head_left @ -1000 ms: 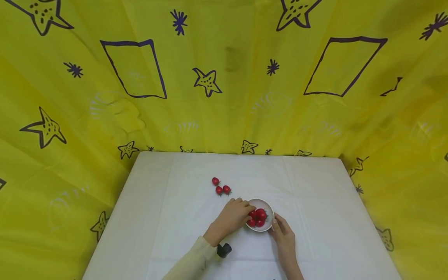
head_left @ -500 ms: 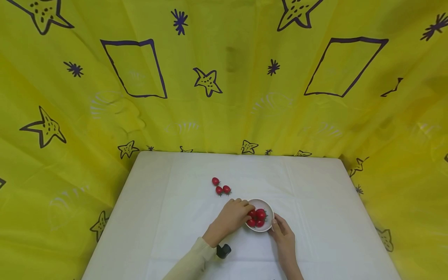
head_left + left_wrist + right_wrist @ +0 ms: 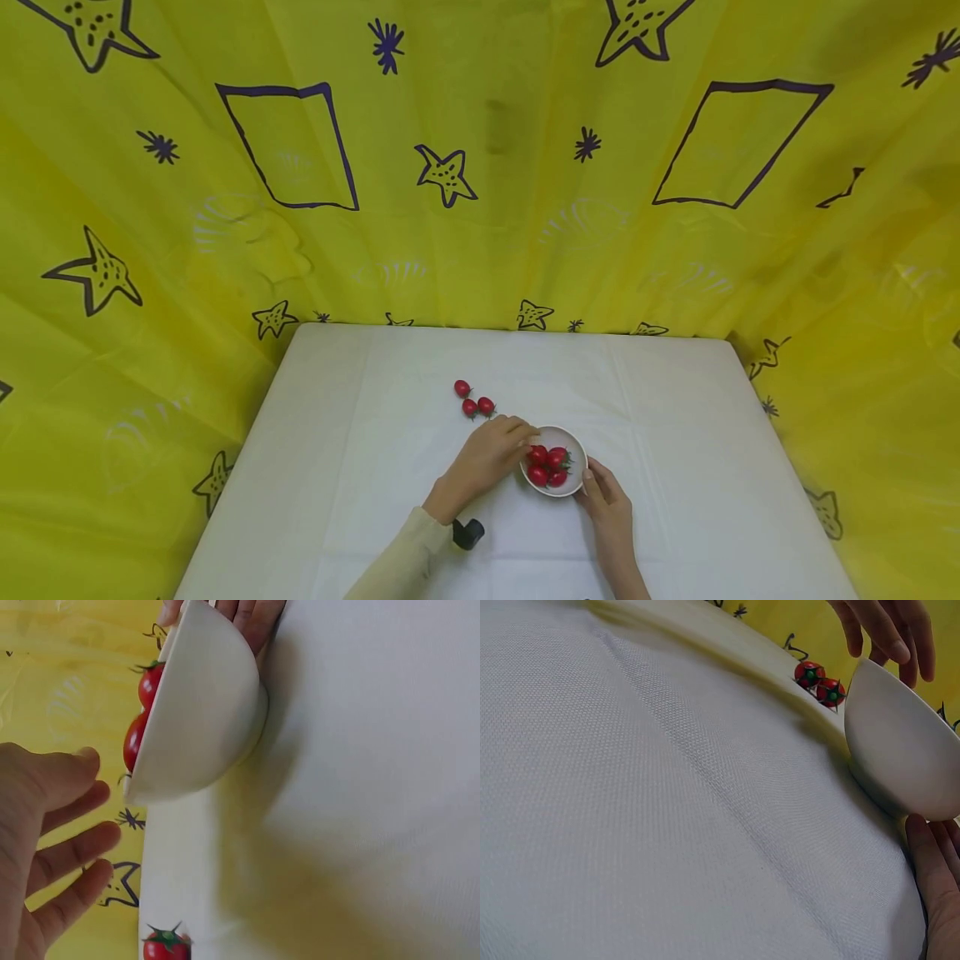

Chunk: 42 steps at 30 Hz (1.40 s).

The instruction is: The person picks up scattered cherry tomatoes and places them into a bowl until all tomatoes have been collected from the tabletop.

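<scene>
A small white bowl [image 3: 557, 437] stands on the white-covered table, holding several red cherry tomatoes [image 3: 557, 457] with green stems. My right hand [image 3: 611, 510] grips the bowl's right side, thumb at the rim and fingers low against the outside. On the other side, my left hand [image 3: 491, 454] hovers at the left rim. The left wrist view shows that left hand [image 3: 34, 802] with its fingers spread and nothing between them, apart from the bowl [image 3: 202, 705]. Two tomatoes [image 3: 136, 740] peek over the rim there.
Three more cherry tomatoes [image 3: 469, 407] lie on the table [image 3: 375, 467] behind the left hand. A black wrist device [image 3: 468, 534] sits under the left wrist. Yellow curtains [image 3: 480, 250] with dark drawn stars hang at the back and sides.
My left hand has let go of a tomato in the bowl and drawn back slightly left, past the rim. The right hand and the bowl have stayed in place.
</scene>
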Each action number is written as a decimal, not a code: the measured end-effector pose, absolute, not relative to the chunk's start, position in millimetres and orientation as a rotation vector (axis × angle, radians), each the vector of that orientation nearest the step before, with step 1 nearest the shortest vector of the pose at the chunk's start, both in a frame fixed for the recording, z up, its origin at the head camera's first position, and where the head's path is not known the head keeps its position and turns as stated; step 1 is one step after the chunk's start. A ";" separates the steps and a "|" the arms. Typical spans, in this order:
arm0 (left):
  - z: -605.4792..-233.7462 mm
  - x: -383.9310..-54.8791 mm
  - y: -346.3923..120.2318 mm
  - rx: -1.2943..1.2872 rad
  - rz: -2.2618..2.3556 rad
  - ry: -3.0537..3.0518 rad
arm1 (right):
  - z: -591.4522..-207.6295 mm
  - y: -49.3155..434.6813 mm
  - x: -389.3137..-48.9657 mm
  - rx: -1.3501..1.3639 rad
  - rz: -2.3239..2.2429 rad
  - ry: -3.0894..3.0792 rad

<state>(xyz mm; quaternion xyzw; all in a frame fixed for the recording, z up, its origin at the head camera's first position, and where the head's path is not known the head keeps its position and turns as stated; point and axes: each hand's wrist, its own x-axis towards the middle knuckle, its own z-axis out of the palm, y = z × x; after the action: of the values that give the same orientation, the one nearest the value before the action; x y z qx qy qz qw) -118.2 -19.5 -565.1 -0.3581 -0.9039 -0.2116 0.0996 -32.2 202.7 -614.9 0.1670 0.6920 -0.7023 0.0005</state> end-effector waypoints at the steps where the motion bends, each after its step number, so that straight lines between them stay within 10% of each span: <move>1: -565.8 -119.1 -21.3 -1.054 -0.652 -2.660 | -615.1 202.6 -32.4 0.529 -2.208 2.173; 42: -598.8 -137.2 -64.0 -0.311 -0.796 -2.725 | -609.7 202.3 -31.6 0.520 -2.232 2.131</move>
<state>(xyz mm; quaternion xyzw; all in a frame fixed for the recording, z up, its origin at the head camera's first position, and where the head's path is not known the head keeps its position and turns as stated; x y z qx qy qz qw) -137.2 -64.0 -598.8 -0.1077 -0.9445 -0.2758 0.1422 -31.6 202.3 -609.7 0.1662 0.6808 -0.7133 0.0060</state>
